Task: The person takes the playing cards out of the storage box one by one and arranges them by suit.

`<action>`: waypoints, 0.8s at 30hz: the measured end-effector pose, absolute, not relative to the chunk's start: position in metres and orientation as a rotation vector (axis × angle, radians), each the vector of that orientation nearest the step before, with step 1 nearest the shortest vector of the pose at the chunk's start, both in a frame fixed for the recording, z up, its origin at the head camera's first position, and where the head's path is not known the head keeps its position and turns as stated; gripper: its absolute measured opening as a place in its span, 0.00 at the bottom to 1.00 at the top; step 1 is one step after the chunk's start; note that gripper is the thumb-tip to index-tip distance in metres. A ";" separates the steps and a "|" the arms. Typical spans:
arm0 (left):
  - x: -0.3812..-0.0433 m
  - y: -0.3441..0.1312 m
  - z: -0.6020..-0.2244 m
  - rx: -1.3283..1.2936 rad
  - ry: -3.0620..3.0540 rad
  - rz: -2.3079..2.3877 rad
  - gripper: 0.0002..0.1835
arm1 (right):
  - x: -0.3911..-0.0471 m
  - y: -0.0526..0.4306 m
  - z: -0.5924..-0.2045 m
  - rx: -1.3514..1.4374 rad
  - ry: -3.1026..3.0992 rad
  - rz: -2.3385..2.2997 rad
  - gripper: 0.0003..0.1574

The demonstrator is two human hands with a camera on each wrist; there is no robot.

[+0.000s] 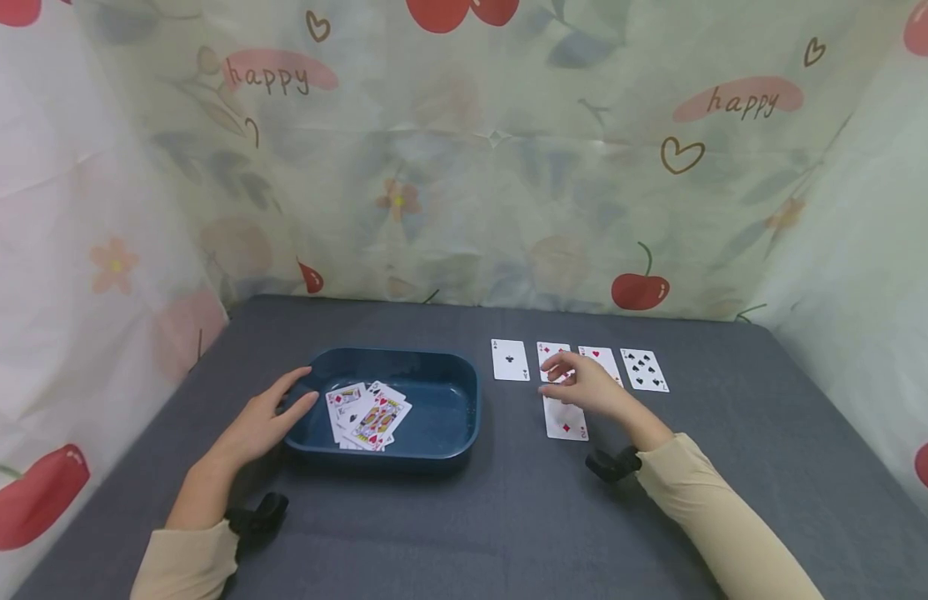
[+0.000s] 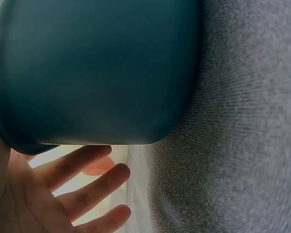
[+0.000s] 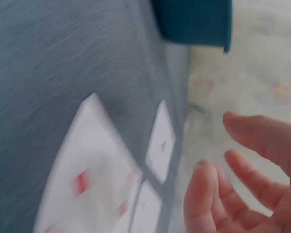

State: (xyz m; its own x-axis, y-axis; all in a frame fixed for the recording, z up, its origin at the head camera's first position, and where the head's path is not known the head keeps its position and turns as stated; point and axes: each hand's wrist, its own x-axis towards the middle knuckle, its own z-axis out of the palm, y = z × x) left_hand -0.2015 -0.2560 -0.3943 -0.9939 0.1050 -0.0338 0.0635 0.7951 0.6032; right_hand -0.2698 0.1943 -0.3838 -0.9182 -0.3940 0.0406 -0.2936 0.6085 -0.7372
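Card arranging was seemingly underway: the empty, relaxed right hand (image 1: pixel 587 385) was held over the nearest white red-diamond playing card (image 1: pixel 566 422) on the grey cloth-covered surface (image 1: pixel 449 533). The loosely extended left hand (image 1: pixel 254 427) was positioned at the blue rectangular tray (image 1: pixel 441 417). For further handling, careful edge pinching was probably needed.

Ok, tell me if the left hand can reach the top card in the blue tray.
Likely yes: the left hand is at the blue tray, which is open above, and nothing covers the top card.
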 end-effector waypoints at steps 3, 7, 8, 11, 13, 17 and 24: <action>-0.202 -0.256 -0.395 0.137 2.917 0.975 0.36 | -0.272 0.179 -0.374 -0.678 2.645 -1.231 0.23; -0.202 -0.256 -0.395 0.138 2.919 0.970 0.36 | -0.274 0.159 -0.362 -0.801 2.604 -1.222 0.21; -0.202 -0.256 -0.395 0.138 2.918 0.972 0.36 | -0.274 0.154 -0.359 -0.826 2.594 -1.224 0.21; -0.202 -0.255 -0.393 0.140 2.920 0.969 0.36 | -0.276 0.140 -0.354 -0.863 2.553 -1.235 0.20; -0.201 -0.255 -0.393 0.144 2.922 0.968 0.36 | -0.277 0.131 -0.351 -0.875 2.517 -1.241 0.21; -0.201 -0.255 -0.392 0.144 2.921 0.963 0.36 | -0.279 0.112 -0.344 -0.899 2.459 -1.227 0.22; -0.202 -0.256 -0.392 0.131 2.913 0.968 0.36 | -0.286 0.080 -0.336 -0.924 2.374 -1.200 0.22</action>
